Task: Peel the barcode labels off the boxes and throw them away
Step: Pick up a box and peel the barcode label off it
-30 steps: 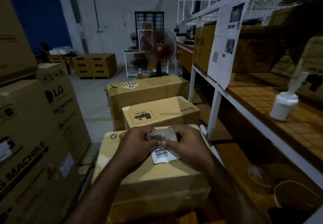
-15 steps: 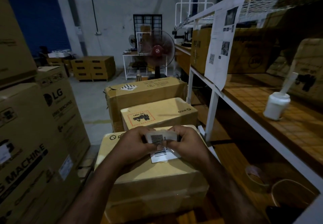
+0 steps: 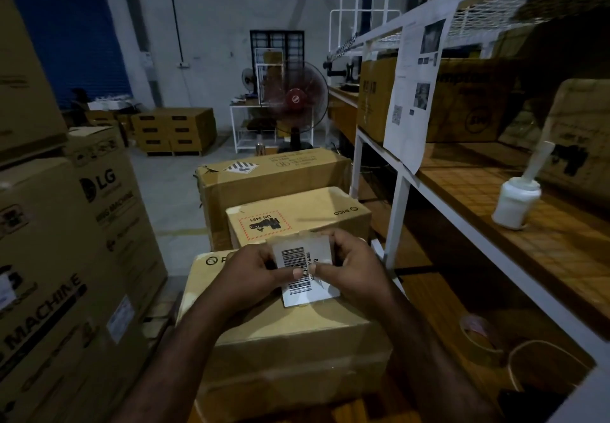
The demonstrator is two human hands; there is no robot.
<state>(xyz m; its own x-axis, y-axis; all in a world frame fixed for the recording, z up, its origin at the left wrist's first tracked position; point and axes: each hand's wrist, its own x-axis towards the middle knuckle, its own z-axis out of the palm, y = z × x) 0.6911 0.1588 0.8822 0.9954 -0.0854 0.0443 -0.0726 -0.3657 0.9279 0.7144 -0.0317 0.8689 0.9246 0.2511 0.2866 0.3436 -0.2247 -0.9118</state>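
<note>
Two hands on one label. Your left hand (image 3: 254,270) and your right hand (image 3: 355,267) meet over the barcode label (image 3: 302,269). Both thumbs press side by side on its printed face, nails almost touching, and the other fingers are curled round behind its upper edge. Each hand is closed in a pinch on that label and has hold of nothing else.

The label's upper part stands up off the cardboard, bars running top to bottom between your thumbs. Its lower white edge lies on the top of the nearest box (image 3: 280,340), towards the far end of the lid. I cannot tell whether that edge is stuck down or only resting.

Just behind your knuckles sits a second box (image 3: 330,208) with a red-hatched UN 3481 sticker (image 3: 262,224) on its lid. Beyond that is a longer carton (image 3: 280,175) carrying a diamond-shaped mark.

On your left, tall LG cartons (image 3: 99,224) are stacked close beside the box you are working on. On your right runs a white shelf rack (image 3: 396,191). A printed sheet (image 3: 412,99) hangs from its upper rail and a white bottle (image 3: 515,203) stands on the wooden shelf. A red fan (image 3: 293,102) stands further back on the floor.
</note>
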